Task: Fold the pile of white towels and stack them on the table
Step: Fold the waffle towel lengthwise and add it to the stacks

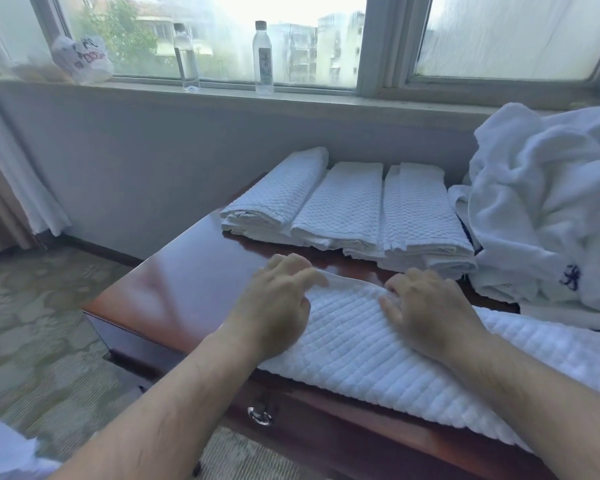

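White quilted waffle-texture towel (378,344) lies flat across the near edge of the glossy dark-red wooden table (187,271), its near hem hanging over the front. Both hands on its far-left end: left hand (278,306) at the corner, fingers curled over the towel's far edge, pinching the hem; right hand (426,306) just beside it, knuckles up, fingers bent and gripping a bunched fold of the same towel.

Behind the hands, near but not touching: three stacks of folded white quilted towels (347,209), side by side, touching each other, long sides running away toward the wall. Right of them a rumpled heap of white terry cloth (548,209) with a dark blue embroidered mark, leaning against the right stack and overlapping the flat towel's far right end.

Metal ring drawer pull (260,416) on the table front below the towel.

On the grey windowsill (222,90): two clear plastic water bottles (263,53), upright, well apart; crumpled white plastic bag (84,58) at far left. Curtain (11,174) at left edge. Patterned carpet (39,323) under the table.
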Demonstrator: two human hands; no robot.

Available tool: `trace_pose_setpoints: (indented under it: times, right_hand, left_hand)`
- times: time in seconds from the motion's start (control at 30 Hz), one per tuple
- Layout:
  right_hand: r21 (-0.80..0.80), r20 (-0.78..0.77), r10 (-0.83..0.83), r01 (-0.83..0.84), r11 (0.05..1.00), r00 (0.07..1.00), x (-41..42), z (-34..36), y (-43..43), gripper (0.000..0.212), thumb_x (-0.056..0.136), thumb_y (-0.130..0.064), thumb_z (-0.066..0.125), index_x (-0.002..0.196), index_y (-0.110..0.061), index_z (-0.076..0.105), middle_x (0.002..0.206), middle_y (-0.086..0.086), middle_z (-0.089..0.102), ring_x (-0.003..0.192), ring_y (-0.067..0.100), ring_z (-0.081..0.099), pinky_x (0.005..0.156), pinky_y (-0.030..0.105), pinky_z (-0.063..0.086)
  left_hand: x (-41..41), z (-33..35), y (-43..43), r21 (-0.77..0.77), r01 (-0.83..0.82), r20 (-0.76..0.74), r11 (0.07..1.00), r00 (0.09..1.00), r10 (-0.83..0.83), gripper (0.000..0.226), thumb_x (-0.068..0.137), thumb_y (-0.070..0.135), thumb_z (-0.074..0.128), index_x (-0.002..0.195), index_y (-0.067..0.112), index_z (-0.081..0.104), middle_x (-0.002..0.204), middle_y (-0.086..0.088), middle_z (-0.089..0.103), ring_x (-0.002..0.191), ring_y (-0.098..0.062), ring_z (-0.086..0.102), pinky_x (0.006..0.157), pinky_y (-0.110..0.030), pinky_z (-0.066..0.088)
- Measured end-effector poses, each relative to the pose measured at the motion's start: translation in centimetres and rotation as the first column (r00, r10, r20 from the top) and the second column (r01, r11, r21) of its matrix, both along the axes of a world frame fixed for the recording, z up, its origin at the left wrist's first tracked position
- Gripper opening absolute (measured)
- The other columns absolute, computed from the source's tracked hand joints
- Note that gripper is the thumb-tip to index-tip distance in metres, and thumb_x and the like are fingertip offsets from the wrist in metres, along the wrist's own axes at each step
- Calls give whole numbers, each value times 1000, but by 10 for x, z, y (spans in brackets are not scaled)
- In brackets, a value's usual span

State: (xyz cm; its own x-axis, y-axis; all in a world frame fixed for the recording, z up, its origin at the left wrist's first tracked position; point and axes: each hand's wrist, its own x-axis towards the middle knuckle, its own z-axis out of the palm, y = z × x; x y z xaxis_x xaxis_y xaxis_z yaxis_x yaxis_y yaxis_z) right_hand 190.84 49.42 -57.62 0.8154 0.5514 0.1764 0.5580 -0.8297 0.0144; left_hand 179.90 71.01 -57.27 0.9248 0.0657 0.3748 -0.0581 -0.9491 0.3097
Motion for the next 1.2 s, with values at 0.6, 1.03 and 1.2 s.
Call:
trace_pose_setpoints:
  times: [0.6, 1.03, 1.2]
  right_hand:
    - [4, -299, -187, 197, 980, 936, -13, -8, -96, 81, 98, -69, 14, 162, -20, 8, 170, 3, -6, 155, 24, -15, 125, 46, -4]
    - [-30, -323, -408, 422, 906, 854, -11, -21, -245, 73, 94, -69, 8, 160, -39, -1, 169, -8, -12, 155, 21, -17, 125, 46, -6]
    - [-50, -325, -518, 532, 845, 792, -1, -16, -300, 71, 98, -65, 10, 162, -35, 0, 169, -8, -9, 155, 17, -13, 125, 46, -3]
  left_hand:
    - [16, -21, -78, 104, -50, -403, 993, 911, 88, 66, 103, 56, 18, 161, 29, 3, 169, -2, -10, 154, -20, -16, 123, -46, -13]
    - [70, -23, -241, 88, 283, -404, 955, 886, -225, 68, 100, 65, 17, 159, 33, 8, 169, -1, -5, 155, -21, -10, 122, -51, -9]
    - [73, -23, -245, 123, 251, -469, 960, 867, -167, 69, 100, 62, 16, 159, 33, -4, 168, 2, -13, 154, -20, -15, 123, -52, -10]
